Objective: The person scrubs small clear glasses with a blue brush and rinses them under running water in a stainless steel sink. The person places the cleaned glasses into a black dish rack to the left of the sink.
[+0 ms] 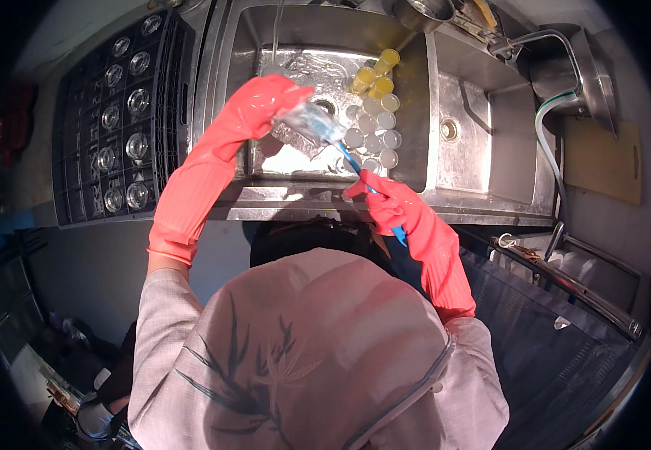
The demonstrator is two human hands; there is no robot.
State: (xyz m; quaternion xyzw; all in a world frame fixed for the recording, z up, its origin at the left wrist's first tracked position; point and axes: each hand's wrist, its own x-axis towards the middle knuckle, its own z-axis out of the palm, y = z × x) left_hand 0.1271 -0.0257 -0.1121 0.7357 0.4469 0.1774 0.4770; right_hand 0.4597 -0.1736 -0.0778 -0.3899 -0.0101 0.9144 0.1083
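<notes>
Both my hands wear red rubber gloves. My left hand (260, 107) grips a clear drinking glass (308, 121), tilted with its mouth toward my right hand, above the left sink basin (331, 25). In my right hand (395, 205) is the blue handle of a cleaning brush (351, 157). Its blurred head reaches inside the glass. Close by, at the basin's right side, several glasses (368, 124) stand grouped with whitish, cloudy contents. Behind them are glasses of yellow liquid (363, 79). A thin stream of water (276, 34) falls behind my left hand.
To the left stands a black compartmented glass rack (93, 93) holding several clear glasses (137, 101). A second steel basin (511, 135) adjoins on the right, near a curved faucet with a pale hose (540, 129). A steel pot (424, 14) sits behind the divider, and a cutting board (601, 160) leans at far right.
</notes>
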